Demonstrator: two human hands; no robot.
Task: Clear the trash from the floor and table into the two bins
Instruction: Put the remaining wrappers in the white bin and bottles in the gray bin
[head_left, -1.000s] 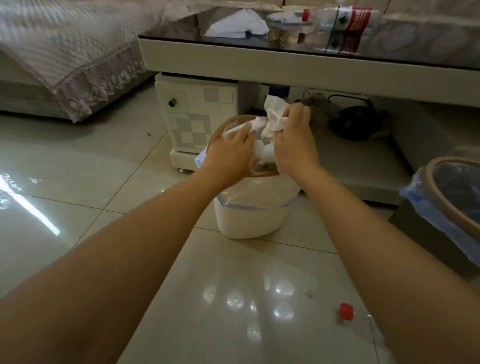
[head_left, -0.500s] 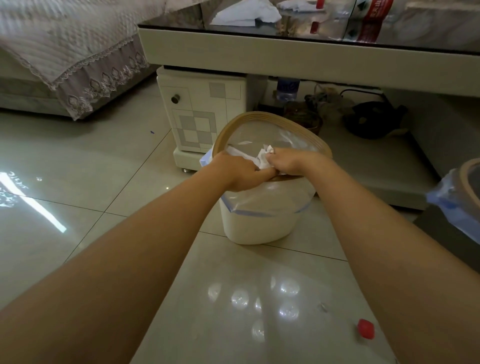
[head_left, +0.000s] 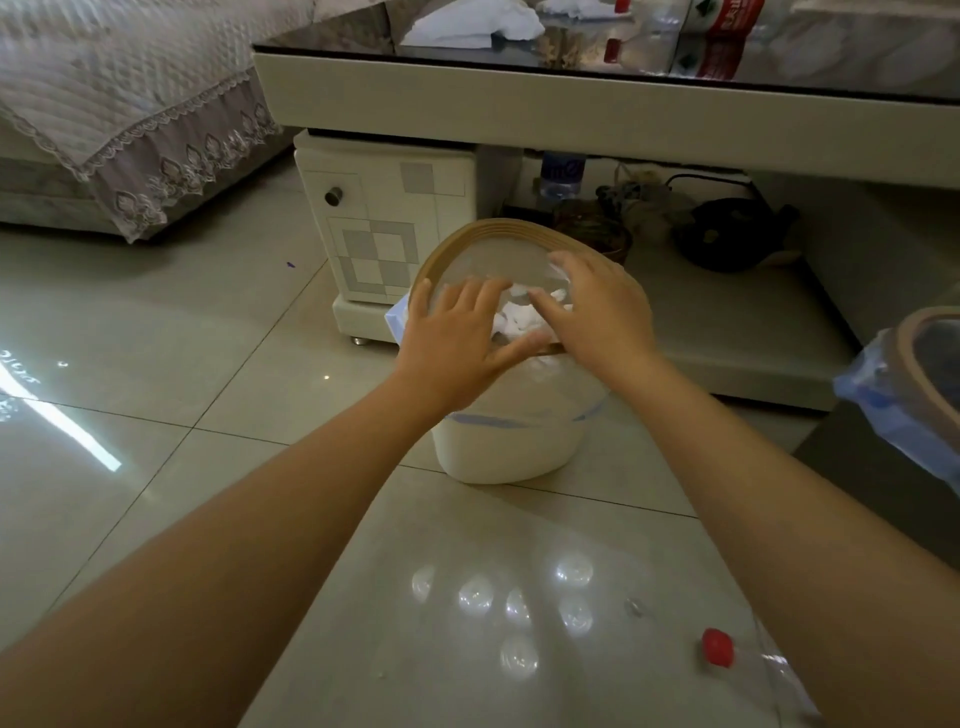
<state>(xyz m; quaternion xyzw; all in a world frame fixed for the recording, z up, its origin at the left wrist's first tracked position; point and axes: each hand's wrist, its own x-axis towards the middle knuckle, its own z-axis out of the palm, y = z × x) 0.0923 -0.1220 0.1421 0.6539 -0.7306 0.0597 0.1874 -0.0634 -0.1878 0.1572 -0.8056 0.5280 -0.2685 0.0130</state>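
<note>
A white bin (head_left: 506, 447) with a wooden rim and a clear liner stands on the floor in front of the table. Crumpled white tissue (head_left: 517, 317) lies inside it. My left hand (head_left: 457, 338) and my right hand (head_left: 597, 306) hover over the bin's mouth with fingers spread and hold nothing. A second bin (head_left: 919, 374) with a blue liner shows at the right edge. A clear bottle with a red cap (head_left: 719, 647) lies on the floor at lower right, partly behind my right arm. On the glass table (head_left: 571, 88) lie white tissues (head_left: 470, 23) and a red-labelled bottle (head_left: 722, 31).
A sofa with a lace-edged cover (head_left: 130, 119) fills the upper left. Under the table, a small cabinet (head_left: 387, 234) stands behind the bin, and a lower shelf holds a water bottle (head_left: 561, 174), a dark basket and a black kettle (head_left: 727, 234). Glossy tiles extend left.
Both hands carried the tissue wad down into the white bin, then let go and spread open above it. The tissue now lies inside the bin.
</note>
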